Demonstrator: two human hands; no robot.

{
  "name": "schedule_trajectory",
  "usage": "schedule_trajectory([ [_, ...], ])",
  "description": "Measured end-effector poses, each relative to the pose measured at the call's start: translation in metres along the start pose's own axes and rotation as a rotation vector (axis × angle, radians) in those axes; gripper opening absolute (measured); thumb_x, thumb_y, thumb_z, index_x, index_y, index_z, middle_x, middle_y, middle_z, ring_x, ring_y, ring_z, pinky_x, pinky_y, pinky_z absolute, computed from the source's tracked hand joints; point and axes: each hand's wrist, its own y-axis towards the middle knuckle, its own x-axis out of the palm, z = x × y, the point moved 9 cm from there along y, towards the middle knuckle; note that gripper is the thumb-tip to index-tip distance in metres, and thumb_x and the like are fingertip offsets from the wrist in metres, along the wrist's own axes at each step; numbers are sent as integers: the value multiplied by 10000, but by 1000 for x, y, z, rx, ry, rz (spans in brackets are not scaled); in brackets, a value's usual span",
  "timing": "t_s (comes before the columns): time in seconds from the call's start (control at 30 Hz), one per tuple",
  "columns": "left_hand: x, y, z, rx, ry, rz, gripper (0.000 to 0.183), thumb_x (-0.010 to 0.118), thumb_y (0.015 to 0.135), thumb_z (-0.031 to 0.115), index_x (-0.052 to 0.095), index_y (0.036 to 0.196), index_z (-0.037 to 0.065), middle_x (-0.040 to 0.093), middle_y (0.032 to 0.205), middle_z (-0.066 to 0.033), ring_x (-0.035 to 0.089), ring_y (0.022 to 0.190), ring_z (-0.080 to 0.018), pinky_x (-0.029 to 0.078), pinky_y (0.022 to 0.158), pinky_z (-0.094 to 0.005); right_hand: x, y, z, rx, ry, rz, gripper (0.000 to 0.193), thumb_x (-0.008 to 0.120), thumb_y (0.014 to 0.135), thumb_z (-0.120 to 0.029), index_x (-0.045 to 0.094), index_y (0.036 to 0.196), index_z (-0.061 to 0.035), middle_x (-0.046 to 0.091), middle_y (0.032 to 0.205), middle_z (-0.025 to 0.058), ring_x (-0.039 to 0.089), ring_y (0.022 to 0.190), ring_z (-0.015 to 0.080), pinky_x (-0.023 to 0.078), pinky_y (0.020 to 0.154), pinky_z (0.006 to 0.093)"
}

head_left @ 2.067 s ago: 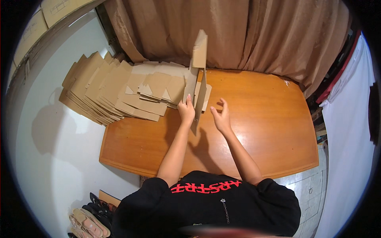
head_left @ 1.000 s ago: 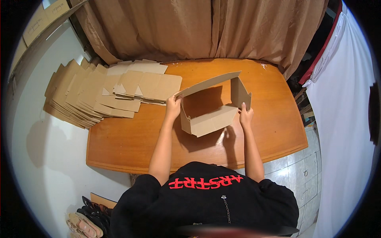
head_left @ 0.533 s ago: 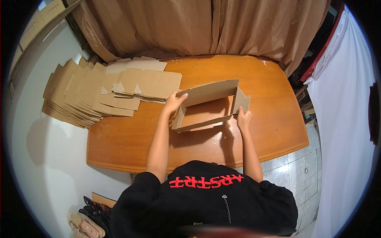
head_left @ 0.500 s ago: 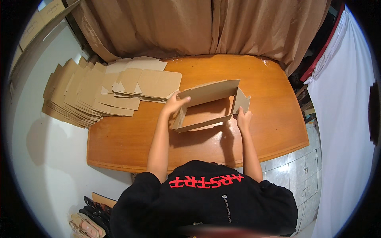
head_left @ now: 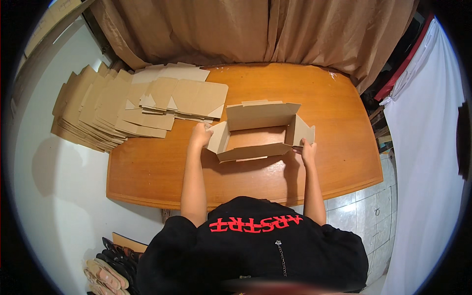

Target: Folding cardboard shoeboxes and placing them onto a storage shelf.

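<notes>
Between my two hands is a brown cardboard box [head_left: 263, 117], opened out into a rectangular frame. Through it the table top shows, so neither its top nor its bottom is closed. My left hand [head_left: 200, 134] grips the flap at the box's left end, fingers closed on its edge. At the opposite end, my right hand [head_left: 307, 150] pinches the lower part of the right flap, thumb on the inner side. End flaps splay outward on both sides, and narrow flaps stick up along the far wall.
Flattened cardboard boxes [head_left: 105, 101] lie in overlapping stacks on the wooden table [head_left: 157, 169] at the far left. A brown curtain [head_left: 206, 34] hangs behind the table, and a white cloth [head_left: 418, 123] hangs at the right. Shoes [head_left: 110, 275] sit at the lower left.
My left hand has moved left from the box's far left corner to its left end flap, which now swings outward. The box has turned squarer to me and its frame has opened wider.
</notes>
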Motion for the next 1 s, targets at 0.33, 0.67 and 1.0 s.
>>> schedule_trajectory([
  [0.33, -3, -30, 9, 24, 94, 430, 192, 644, 742, 99, 639, 932, 69, 615, 985, -151, 557, 996, -291, 400, 855, -413, -24, 11, 37, 119, 6, 69, 324, 535, 805, -125, 446, 1026, 96, 559, 832, 155, 611, 535, 273, 521, 433, 312],
  [0.67, 60, -32, 15, 259, 251, 17, 871, 614, 674, 584, 429, 1261, -31, 278, 1408, -166, 200, 1334, -272, 17, 1073, -491, -7, -52, -67, -515, -815, 501, 622, 656, 715, -128, 366, 1251, -3, 335, 1266, 258, 322, 1200, 386, 274, 997, 463],
  [1.0, 88, -42, -2, 231, 218, -180, 1359, 736, 427, 653, 36, 1401, 15, -27, 1473, -157, -59, 1364, -277, 2, 1056, -530, 29, 2, -40, -429, -938, -5, 534, 476, 722, 32, 375, 1246, 20, 412, 1200, 251, 407, 1129, 395, 335, 964, 440],
])
